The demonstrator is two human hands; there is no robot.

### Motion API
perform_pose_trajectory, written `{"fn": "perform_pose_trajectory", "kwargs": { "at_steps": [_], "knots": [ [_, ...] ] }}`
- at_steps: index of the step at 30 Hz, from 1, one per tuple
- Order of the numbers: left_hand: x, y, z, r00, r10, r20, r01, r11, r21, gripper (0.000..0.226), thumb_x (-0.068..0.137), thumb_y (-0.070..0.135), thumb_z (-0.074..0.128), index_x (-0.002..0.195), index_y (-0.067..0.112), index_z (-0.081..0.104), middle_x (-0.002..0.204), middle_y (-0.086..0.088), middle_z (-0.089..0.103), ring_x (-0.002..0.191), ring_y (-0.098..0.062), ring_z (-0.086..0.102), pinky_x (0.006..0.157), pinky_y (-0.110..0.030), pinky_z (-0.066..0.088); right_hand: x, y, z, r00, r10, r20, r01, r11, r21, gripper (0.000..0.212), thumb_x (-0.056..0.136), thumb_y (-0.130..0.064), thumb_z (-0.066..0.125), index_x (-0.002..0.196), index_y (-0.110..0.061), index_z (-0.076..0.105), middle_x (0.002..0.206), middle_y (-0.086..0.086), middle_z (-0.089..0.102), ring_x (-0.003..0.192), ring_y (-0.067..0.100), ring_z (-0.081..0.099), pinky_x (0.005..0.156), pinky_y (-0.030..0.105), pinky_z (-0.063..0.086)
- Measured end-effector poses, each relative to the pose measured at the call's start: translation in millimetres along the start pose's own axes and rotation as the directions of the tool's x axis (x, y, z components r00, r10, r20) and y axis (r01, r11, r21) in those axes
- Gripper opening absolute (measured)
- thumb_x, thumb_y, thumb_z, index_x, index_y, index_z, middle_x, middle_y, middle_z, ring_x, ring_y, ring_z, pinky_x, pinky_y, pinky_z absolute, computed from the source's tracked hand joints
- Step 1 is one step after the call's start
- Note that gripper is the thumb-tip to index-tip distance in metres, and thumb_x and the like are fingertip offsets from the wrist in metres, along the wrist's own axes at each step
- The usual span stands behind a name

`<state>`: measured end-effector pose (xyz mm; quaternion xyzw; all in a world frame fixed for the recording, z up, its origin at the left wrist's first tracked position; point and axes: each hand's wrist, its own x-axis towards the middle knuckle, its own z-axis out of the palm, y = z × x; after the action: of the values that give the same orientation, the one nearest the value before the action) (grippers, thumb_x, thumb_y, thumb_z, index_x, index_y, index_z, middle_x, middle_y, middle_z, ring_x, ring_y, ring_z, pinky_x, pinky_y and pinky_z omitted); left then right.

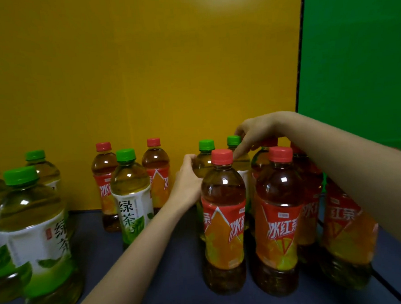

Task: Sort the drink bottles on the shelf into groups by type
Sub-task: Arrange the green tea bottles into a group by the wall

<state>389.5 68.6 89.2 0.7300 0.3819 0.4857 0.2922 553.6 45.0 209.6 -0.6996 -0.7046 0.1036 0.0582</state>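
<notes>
Green-capped green tea bottles and red-capped iced red tea bottles stand on a dark blue shelf (178, 270). My left hand (187, 178) grips the shoulder of a green tea bottle (205, 151) at the back, behind a red tea bottle (223, 221). My right hand (254, 134) reaches over the red tea group and pinches the neck of a second green tea bottle (235, 142). More red tea bottles (279, 222) crowd the right side. Several green tea bottles (33, 232) stand at the left.
In the middle, one green tea bottle (130, 193) stands between two red tea bottles (105, 183) (157, 173). A yellow back wall (143, 73) and a green side panel (358, 60) close in the shelf. The shelf's front right edge runs near my right forearm.
</notes>
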Motion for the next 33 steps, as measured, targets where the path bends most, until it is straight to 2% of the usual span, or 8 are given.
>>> {"fn": "perform_pose_trajectory", "kwargs": {
  "at_steps": [3,8,13,18,21,26,30,33],
  "knots": [
    [4.1,-4.3,-0.9,1.0,-0.01,-0.01,0.009,0.998,-0.058,0.049,0.078,0.018,0.071,0.115,0.019,0.04,0.108,0.004,0.052,0.09,-0.003,0.05,0.068,-0.013,0.038,7.2,-1.6,2.0,0.997,0.032,0.077,-0.028,0.998,-0.049,0.067,0.068,-0.032,0.077,0.124,-0.008,0.049,0.12,0.012,0.059,0.108,0.029,0.058,0.096,0.046,0.048],
    [2.0,-8.3,5.3,0.999,-0.037,-0.018,0.033,0.98,-0.198,0.047,0.08,0.013,0.069,0.114,0.018,0.037,0.092,0.014,0.05,0.079,0.008,0.047,0.058,-0.002,0.041,13.7,-4.7,8.4,0.995,0.044,0.088,-0.038,0.997,-0.072,0.068,0.069,-0.027,0.077,0.126,-0.008,0.046,0.121,0.012,0.056,0.106,0.027,0.056,0.085,0.036,0.047],
    [-1.6,-9.1,9.1,0.993,-0.121,0.006,0.117,0.947,-0.298,0.038,0.083,0.014,0.064,0.112,0.018,0.041,0.09,0.01,0.052,0.08,0.001,0.05,0.061,-0.015,0.038,14.6,-7.2,10.0,0.997,0.047,0.056,-0.042,0.996,-0.084,0.072,0.062,-0.029,0.081,0.121,-0.005,0.049,0.116,0.013,0.059,0.106,0.032,0.058,0.094,0.046,0.049],
    [-3.2,-12.5,4.9,0.983,-0.18,0.047,0.183,0.898,-0.4,0.035,0.077,0.013,0.07,0.108,0.016,0.054,0.093,0.001,0.063,0.086,-0.012,0.061,0.074,-0.027,0.05,18.2,-7.2,11.0,0.998,0.041,0.053,-0.038,0.998,-0.059,0.053,0.056,-0.031,0.084,0.096,-0.006,0.058,0.087,0.007,0.06,0.085,0.027,0.057,0.083,0.042,0.05],
    [-5.5,-12.4,4.2,0.984,-0.175,0.008,0.163,0.895,-0.416,0.033,0.076,0.012,0.072,0.105,0.013,0.057,0.09,0.002,0.065,0.084,-0.011,0.062,0.072,-0.026,0.051,20.3,-7.1,11.5,0.999,0.015,0.034,-0.014,0.999,-0.039,0.042,0.057,-0.034,0.083,0.079,-0.009,0.057,0.075,0.005,0.057,0.075,0.023,0.051,0.069,0.036,0.043],
    [-11.9,-3.7,-3.8,0.98,-0.177,-0.09,0.114,0.874,-0.472,0.041,0.068,0.01,0.077,0.105,0.011,0.059,0.085,0.002,0.068,0.06,0.005,0.065,0.049,-0.011,0.048,15.1,-4.9,3.4,0.993,-0.041,-0.107,0.055,0.991,0.124,0.036,0.067,-0.036,0.078,0.074,-0.008,0.056,0.07,0.004,0.052,0.066,0.016,0.046,0.059,0.027,0.036],
    [-10.0,11.6,-19.7,0.979,-0.145,-0.142,0.061,0.878,-0.475,0.05,0.06,0.012,0.083,0.105,0.01,0.06,0.093,-0.005,0.071,0.075,-0.009,0.07,0.06,-0.02,0.055,5.1,-2.9,-3.6,0.958,-0.075,-0.277,0.164,0.936,0.311,0.047,0.067,-0.034,0.077,0.099,-0.002,0.065,0.092,0.007,0.061,0.088,0.02,0.056,0.069,0.028,0.049],
    [-7.2,25.1,-30.3,0.975,-0.115,-0.192,0.014,0.887,-0.461,0.048,0.059,0.012,0.084,0.101,0.012,0.061,0.09,-0.003,0.071,0.079,-0.013,0.07,0.065,-0.025,0.056,-2.8,-5.1,-9.2,0.899,-0.069,-0.433,0.257,0.883,0.393,0.054,0.058,-0.04,0.077,0.099,-0.006,0.067,0.103,0.01,0.067,0.098,0.023,0.061,0.079,0.037,0.055]
  ]
}}
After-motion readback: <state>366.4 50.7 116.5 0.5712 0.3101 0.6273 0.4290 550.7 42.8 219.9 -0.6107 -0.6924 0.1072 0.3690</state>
